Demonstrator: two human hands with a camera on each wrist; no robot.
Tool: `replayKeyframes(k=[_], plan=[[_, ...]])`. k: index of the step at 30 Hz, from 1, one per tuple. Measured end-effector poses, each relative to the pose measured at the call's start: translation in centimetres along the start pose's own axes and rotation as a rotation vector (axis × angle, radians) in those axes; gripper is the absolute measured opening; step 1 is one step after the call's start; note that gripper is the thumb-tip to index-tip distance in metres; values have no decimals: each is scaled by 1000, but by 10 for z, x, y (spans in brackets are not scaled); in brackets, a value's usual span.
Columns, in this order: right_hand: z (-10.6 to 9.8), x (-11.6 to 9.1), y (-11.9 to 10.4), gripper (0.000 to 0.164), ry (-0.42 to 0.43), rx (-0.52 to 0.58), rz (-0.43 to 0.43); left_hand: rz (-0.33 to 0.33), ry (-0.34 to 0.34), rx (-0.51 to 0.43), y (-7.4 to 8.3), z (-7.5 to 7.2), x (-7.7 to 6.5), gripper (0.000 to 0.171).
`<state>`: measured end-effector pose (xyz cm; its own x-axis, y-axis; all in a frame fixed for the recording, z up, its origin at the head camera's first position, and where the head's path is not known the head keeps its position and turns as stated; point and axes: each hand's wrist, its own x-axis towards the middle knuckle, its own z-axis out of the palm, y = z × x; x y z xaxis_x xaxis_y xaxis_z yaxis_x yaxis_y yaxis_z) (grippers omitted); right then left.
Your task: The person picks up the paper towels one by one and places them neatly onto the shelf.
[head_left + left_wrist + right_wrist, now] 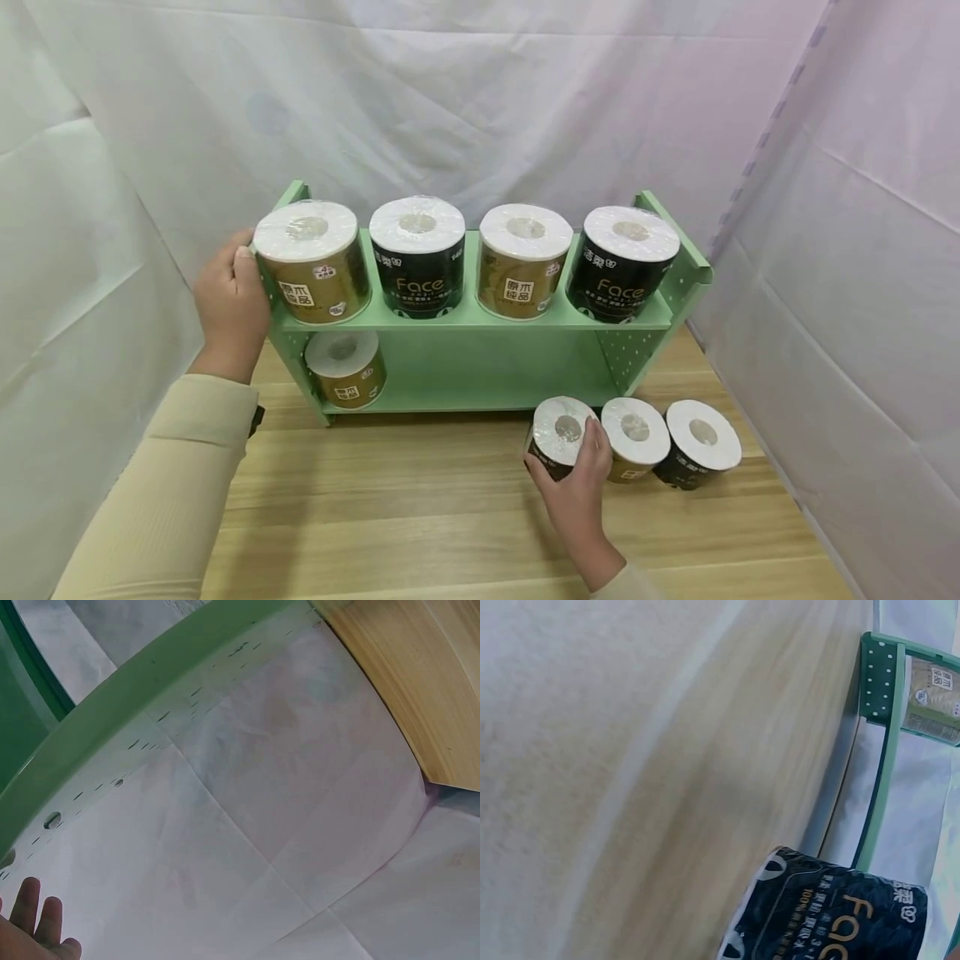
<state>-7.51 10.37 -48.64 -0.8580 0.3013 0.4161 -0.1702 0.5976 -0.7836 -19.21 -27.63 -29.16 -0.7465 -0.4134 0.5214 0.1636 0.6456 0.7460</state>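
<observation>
My left hand (231,300) holds the upper front corner of the left side of the green two-tier shelf (480,367). A gold-wrapped toilet roll (311,287) stands right beside its thumb. In the left wrist view, several fingertips (49,919) show outside the shelf's side panel. In front of the shelf's lower right part, my right hand (581,492) grips a black-wrapped toilet roll (551,429), thumb at its left and fingers at its right. Its black label also shows in the right wrist view. Whether it touches the table cannot be told.
Alternating black (422,275) and gold rolls line the top tier. One gold roll (345,375) stands at the lower tier's left end. On the wooden table (390,517), a gold roll (636,433) and a black roll (701,442) stand right of my right hand. White cloth (480,108) hangs around.
</observation>
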Motion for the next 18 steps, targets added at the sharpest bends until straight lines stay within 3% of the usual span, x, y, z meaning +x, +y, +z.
replayKeyframes(k=[6,18], plan=[[0,-3,6,99,42,-8,23,-1,-2,-2,0,0,0,47],[-3,-13,13,99,51,19,68,-6,-6,-2,-2,0,1,48]])
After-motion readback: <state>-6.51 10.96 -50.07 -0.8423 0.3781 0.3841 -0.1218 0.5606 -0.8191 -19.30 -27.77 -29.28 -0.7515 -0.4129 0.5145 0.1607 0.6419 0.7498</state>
